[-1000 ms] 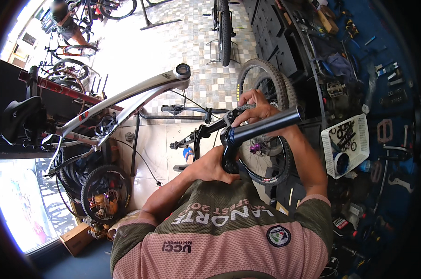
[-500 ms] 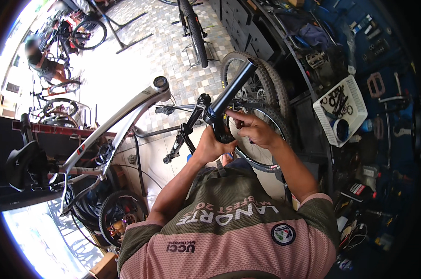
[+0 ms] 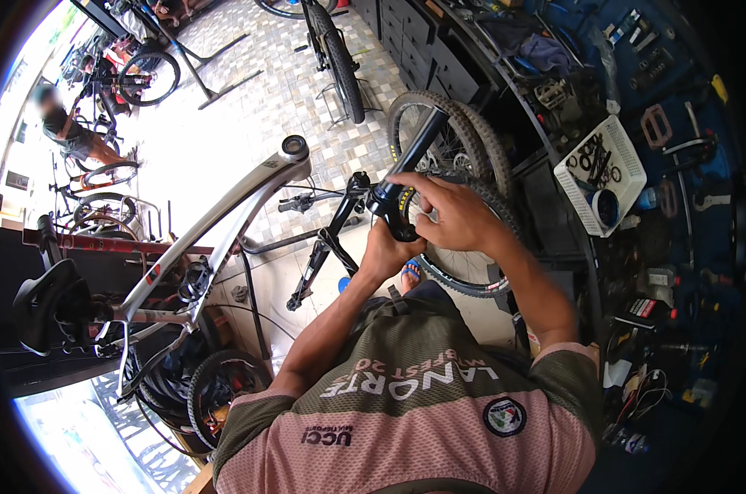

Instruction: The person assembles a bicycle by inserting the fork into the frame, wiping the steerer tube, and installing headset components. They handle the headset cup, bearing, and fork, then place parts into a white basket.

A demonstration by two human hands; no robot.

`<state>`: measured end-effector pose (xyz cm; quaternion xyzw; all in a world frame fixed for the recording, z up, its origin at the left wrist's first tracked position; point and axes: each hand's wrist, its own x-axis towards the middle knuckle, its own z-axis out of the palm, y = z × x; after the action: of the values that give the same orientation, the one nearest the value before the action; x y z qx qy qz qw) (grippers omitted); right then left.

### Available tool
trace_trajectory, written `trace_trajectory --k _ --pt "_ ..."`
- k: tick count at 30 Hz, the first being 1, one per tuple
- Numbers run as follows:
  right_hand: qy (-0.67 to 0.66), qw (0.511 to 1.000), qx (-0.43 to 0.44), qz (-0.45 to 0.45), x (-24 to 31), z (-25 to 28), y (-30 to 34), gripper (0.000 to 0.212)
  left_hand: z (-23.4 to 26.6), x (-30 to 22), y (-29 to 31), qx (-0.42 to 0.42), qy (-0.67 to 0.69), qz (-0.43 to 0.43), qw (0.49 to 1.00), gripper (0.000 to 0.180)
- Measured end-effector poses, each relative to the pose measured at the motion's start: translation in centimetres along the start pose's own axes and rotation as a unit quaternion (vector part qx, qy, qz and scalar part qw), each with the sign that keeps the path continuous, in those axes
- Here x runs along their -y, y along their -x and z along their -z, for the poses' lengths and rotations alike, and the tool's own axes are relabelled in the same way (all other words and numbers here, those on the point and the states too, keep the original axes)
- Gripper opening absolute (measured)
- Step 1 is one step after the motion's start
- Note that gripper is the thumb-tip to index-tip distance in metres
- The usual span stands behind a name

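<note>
A black bicycle suspension fork (image 3: 331,243) slants in front of me, its long steerer tube (image 3: 426,142) pointing up to the right. My left hand (image 3: 387,252) is closed around the fork's crown from below. Over the tube's base lies the outstretched index finger of my right hand (image 3: 457,216), with its thumb lower, beside the crown. The right hand touches the fork without wrapping round it; its other fingers are partly hidden. To the left is a silver bicycle frame (image 3: 216,216) with a black saddle (image 3: 50,306), its head tube bare.
Wheels with knobbly tires (image 3: 486,148) stand just beyond my right hand, beside dark drawers (image 3: 410,41). On the right, a white basket (image 3: 566,177) of small parts sits among tools on a blue-backed bench. A person (image 3: 70,132) is near bicycles at far left.
My right hand has moved up and over the steerer tube's base, its index finger now lying across it. The left hand keeps its hold on the crown. The whole view has shifted slightly.
</note>
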<state>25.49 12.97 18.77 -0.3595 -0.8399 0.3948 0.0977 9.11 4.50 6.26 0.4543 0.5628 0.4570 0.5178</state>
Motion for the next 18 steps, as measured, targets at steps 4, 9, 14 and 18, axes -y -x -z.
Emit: trace_trajectory --k 4,9,14,18 --pt "0.15 0.986 0.064 -0.04 2.2 0.0 -3.0 0.078 0.2 1.5 0.3 0.021 -0.012 -0.025 0.999 0.048" --pt "0.252 0.962 0.102 -0.009 2.1 -1.5 -4.2 0.078 0.8 1.8 0.9 0.003 -0.025 -0.019 0.999 0.041" --pt "0.39 0.909 0.022 0.146 -1.1 -1.7 -2.2 0.08 1.5 -0.1 1.6 0.004 -0.088 0.027 0.996 0.045" --pt "0.427 0.892 0.034 0.144 -2.7 -0.4 -0.5 0.08 1.1 -0.1 1.4 0.027 -0.091 0.037 0.995 0.058"
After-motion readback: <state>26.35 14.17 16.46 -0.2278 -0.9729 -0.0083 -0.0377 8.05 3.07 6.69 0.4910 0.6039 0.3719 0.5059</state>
